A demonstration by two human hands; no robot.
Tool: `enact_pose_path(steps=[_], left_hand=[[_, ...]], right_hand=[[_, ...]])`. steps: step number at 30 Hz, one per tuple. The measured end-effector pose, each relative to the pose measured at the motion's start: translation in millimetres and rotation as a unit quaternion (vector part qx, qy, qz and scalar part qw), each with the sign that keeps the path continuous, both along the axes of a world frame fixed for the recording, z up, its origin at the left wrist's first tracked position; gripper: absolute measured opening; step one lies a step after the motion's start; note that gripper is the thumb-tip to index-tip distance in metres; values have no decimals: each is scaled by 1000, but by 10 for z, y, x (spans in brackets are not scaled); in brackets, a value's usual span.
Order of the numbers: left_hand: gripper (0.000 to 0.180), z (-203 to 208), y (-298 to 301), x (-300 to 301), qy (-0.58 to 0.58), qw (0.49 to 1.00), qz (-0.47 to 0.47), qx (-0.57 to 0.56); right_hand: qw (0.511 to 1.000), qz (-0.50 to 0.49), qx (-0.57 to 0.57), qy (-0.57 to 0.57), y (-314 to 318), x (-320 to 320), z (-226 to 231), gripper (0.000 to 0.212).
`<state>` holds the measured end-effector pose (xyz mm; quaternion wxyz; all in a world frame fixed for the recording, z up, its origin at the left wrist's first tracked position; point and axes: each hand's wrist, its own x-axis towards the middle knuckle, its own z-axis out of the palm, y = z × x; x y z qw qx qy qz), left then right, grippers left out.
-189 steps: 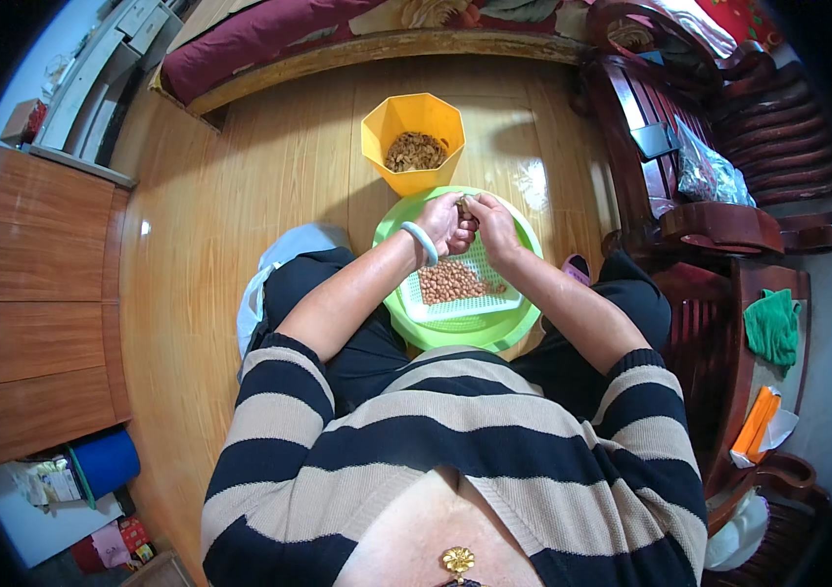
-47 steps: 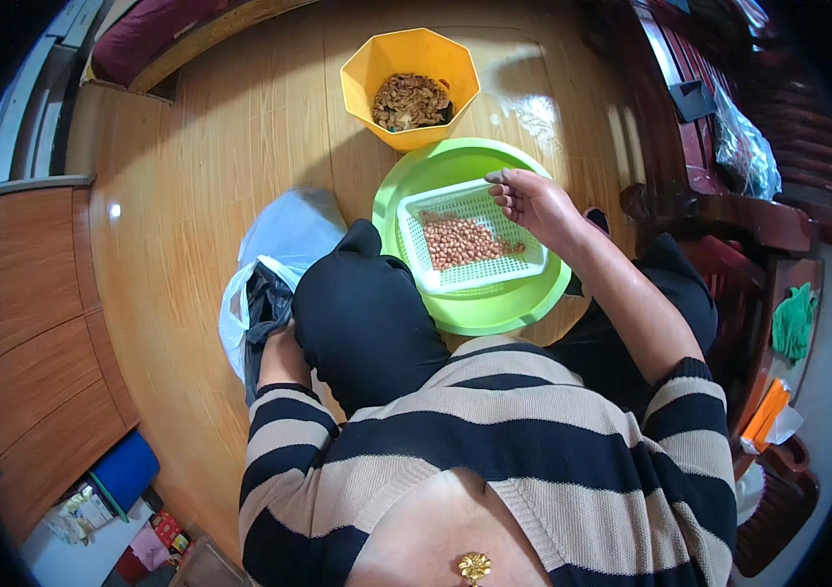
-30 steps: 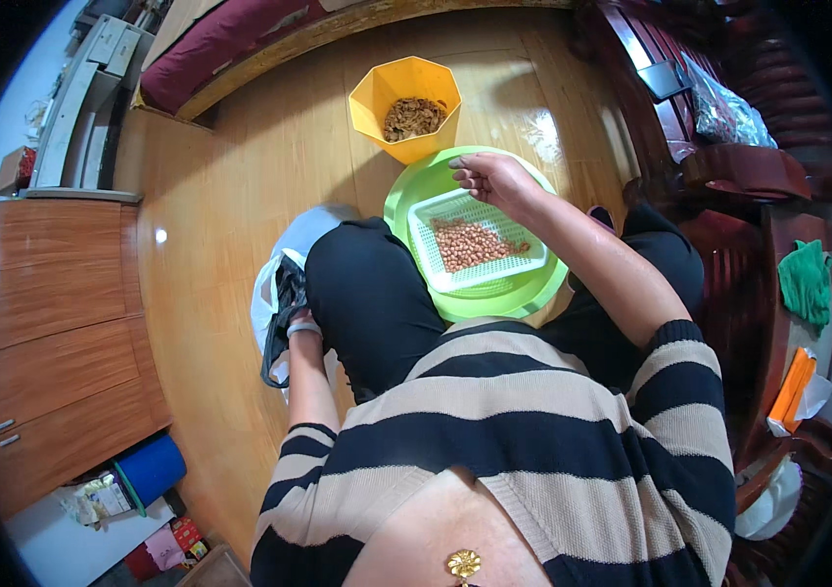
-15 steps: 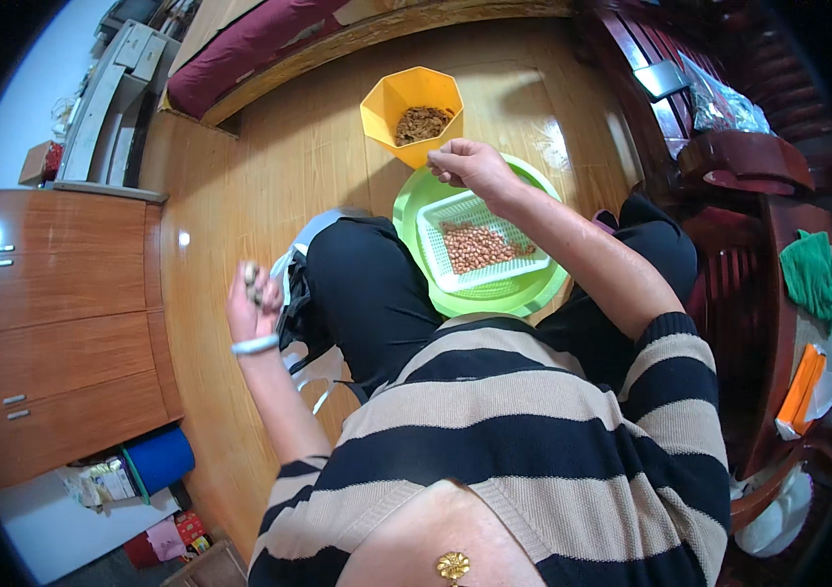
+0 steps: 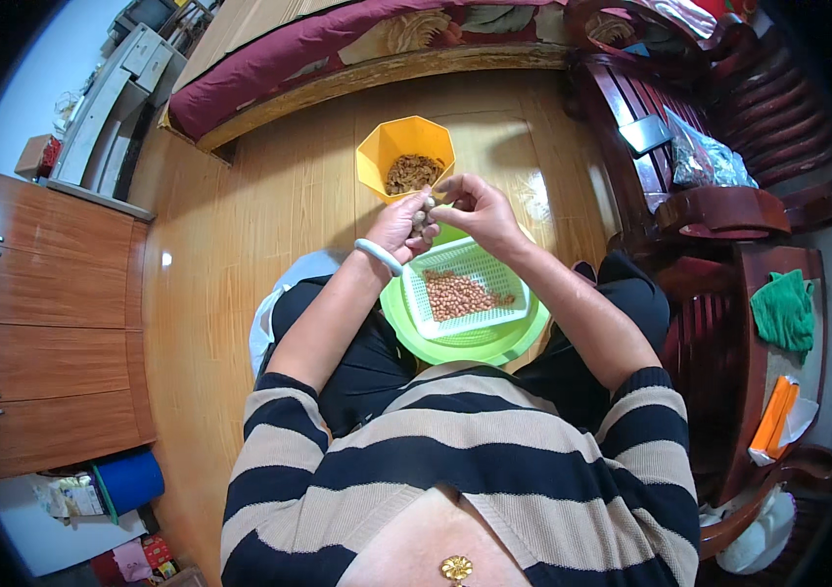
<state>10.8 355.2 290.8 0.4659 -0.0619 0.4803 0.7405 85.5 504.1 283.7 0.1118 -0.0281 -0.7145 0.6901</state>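
My left hand [image 5: 402,227], with a pale bracelet at the wrist, is closed around several unshelled peanuts [image 5: 423,217]. Against these peanuts are the fingertips of my right hand [image 5: 484,213], bent into a pinch; what lies between them is too small to make out. Both hands meet just in front of a yellow bin [image 5: 374,161] holding brown shell pieces [image 5: 413,174]. Below them, between my knees, a white slotted basket [image 5: 478,319] sits in a round light-green basin [image 5: 436,352]. Reddish-brown shelled peanuts [image 5: 457,295] lie spread in the basket.
A pale bag [image 5: 264,328] is beside my left knee. Wooden cabinets [image 5: 44,293] line the left side. A bed with a maroon cover [image 5: 269,73] stands ahead. On the right is a dark wooden bench [image 5: 719,210], with a green cloth [image 5: 784,311] nearby.
My left hand, holding the peanuts, has come from the far left to the middle and met my right hand. The view has shifted, so the bin and basin appear lower.
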Motion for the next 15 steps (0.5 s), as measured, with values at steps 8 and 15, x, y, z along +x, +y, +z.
enact_pose_path(steps=[8, 15], left_hand=[[22, -253, 78, -25, -27, 998, -20, 48], [18, -304, 6, -48, -13, 997, -15, 77]], right_hand=[[979, -42, -172, -102, 2, -190, -254, 16], [965, -12, -215, -149, 15, -263, -324, 16]])
